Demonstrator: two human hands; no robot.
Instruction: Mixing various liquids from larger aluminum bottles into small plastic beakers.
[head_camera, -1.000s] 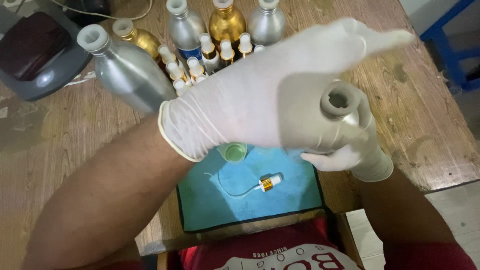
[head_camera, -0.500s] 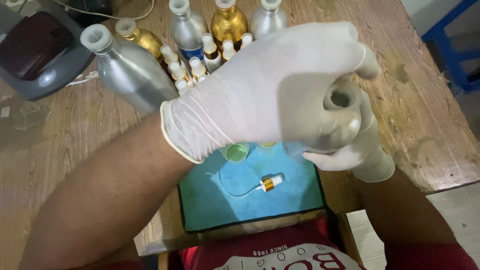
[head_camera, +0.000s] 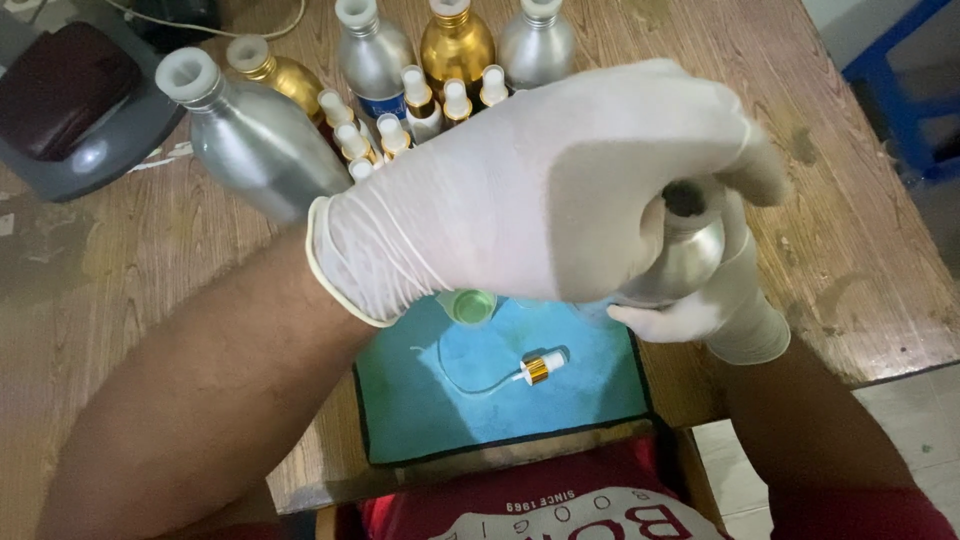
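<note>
My left hand (head_camera: 540, 190), in a white glove, reaches across and closes over the neck of a silver metal bottle (head_camera: 685, 262). My right hand (head_camera: 725, 305), also gloved, grips that bottle from below and behind; most of it is hidden. The bottle's dark open mouth shows between my left thumb and fingers. Below the hands, on a blue mat (head_camera: 500, 400), lie a small sprayer pump with a gold collar and thin tube (head_camera: 540, 368) and a small green cup (head_camera: 470, 305).
Large silver and gold bottles (head_camera: 245, 140) and several small white-capped vials (head_camera: 400, 110) stand at the back of the wooden table (head_camera: 120, 300). A grey device with a dark red top (head_camera: 70, 100) sits far left. The table edge runs close to my body.
My left hand, spread open over the bottle a second ago, has curled down and closed around its neck. The bottle's white-rimmed mouth is now mostly covered.
</note>
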